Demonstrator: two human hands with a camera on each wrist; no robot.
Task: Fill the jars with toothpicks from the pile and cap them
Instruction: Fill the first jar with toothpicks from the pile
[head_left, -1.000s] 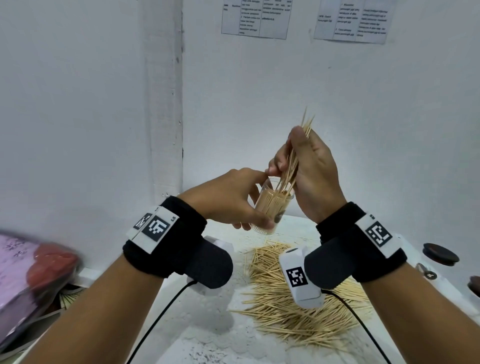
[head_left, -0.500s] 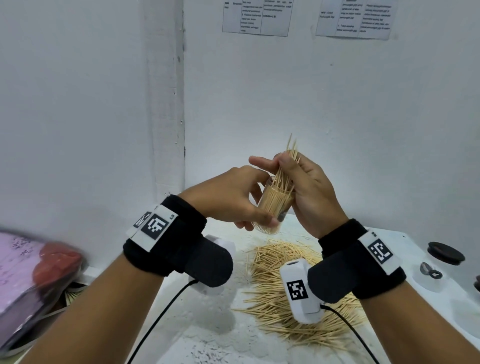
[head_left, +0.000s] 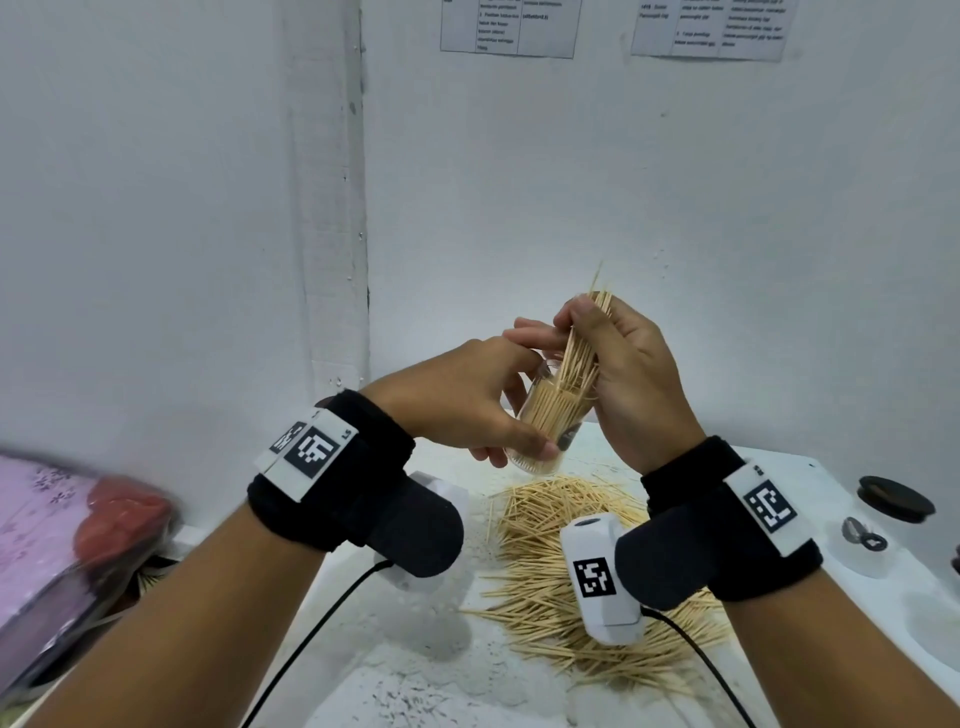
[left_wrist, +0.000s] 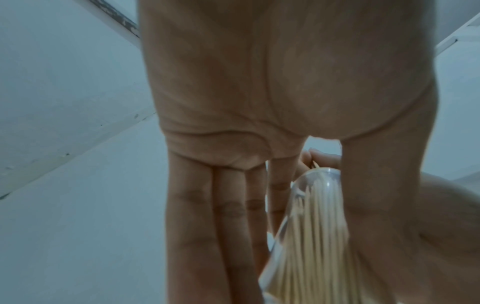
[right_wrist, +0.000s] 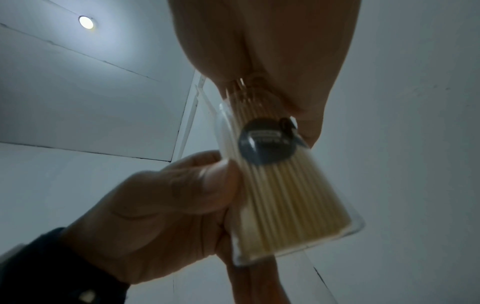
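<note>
My left hand (head_left: 457, 400) grips the clear jar (head_left: 553, 421), tilted, above the table (head_left: 810, 499). My right hand (head_left: 623, 374) pinches a toothpick bundle (head_left: 582, 358) entering the jar mouth. The pile (head_left: 550, 566) lies on the table below, partly hidden by my right wrist camera (head_left: 602, 577). A dark lid (head_left: 894, 499) sits at the right edge, well apart.

Jar (head_left: 551, 415) above pile (head_left: 561, 571) (lid (head_left: 894, 498) right)

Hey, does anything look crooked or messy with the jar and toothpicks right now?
Yes. The jar is tilted in the left hand, and the bundle gripped by the right hand splays unevenly above its mouth, one pick poking higher. The pile lies scattered on the table.
</note>
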